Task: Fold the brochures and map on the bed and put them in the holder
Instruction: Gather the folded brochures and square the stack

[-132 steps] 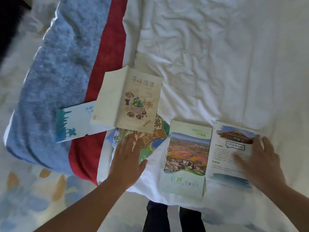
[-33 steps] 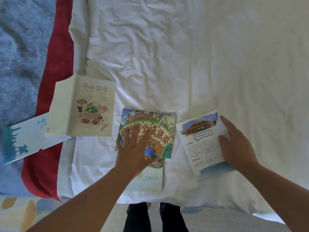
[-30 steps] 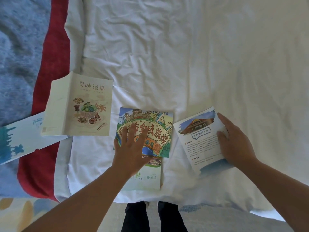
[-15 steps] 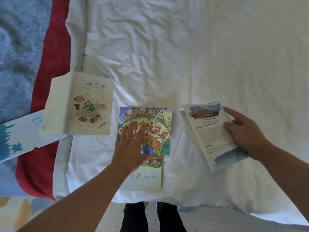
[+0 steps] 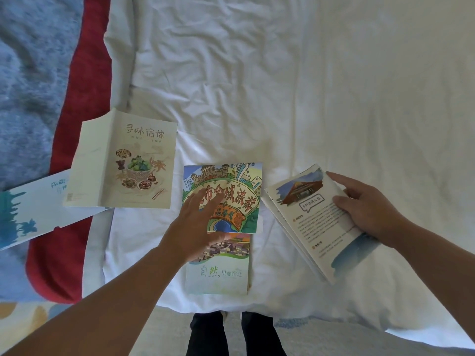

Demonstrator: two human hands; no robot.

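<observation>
Pin map (image 5: 232, 195) near front edge of bed (image 5: 282, 86) with flat, spread left hand (image 5: 195, 227) — lower brochure (image 5: 312, 228), gripped by right hand (image 5: 367, 211), on top, edges squared.

cartoon map (image 5: 239, 201) folded, atop green brochure (image 5: 218, 276) | temple brochure (image 5: 316, 227) tilted, right | food brochure (image 5: 138, 170) half-open, overlapping blue brochure (image 5: 30, 209)

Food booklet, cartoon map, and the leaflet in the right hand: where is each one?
food booklet (image 5: 138, 167), head view, on the bowl drawing on its cover.
cartoon map (image 5: 239, 200), head view, on its red lettering.
leaflet (image 5: 318, 222), head view, on the text block of its front page.
</observation>
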